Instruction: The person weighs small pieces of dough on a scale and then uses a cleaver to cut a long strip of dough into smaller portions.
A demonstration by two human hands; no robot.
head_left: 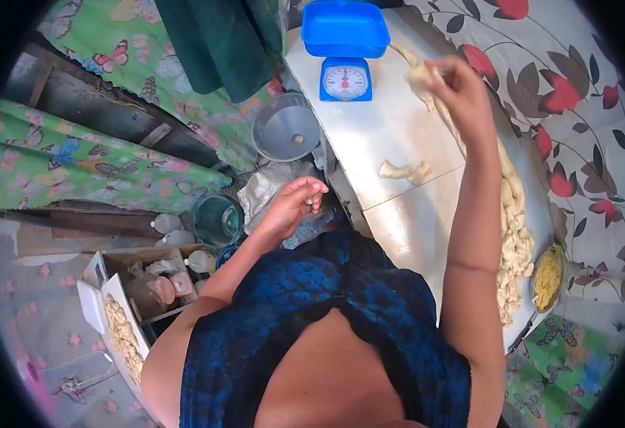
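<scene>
My right hand [462,96] is raised over the far right part of the table, its fingers closed on a pale piece of dough [419,77] that is slightly blurred. Beneath it a long dough strip [444,118] runs along the table's right edge. My left hand [295,207] hovers off the table's left side with its fingers curled in. Whether anything is inside that hand is hidden. Two small dough pieces [405,171] lie on the tabletop between my hands. At the far end stands a blue kitchen scale [345,80] with a blue pan [345,30].
A pile of dough pieces [514,250] lines the table's right edge, near a bowl of yellow food [548,278]. Left of the table are a grey basin [286,128] and a green bucket [217,220]. More dough pieces [121,332] rest at lower left, beside a box of jars [159,289].
</scene>
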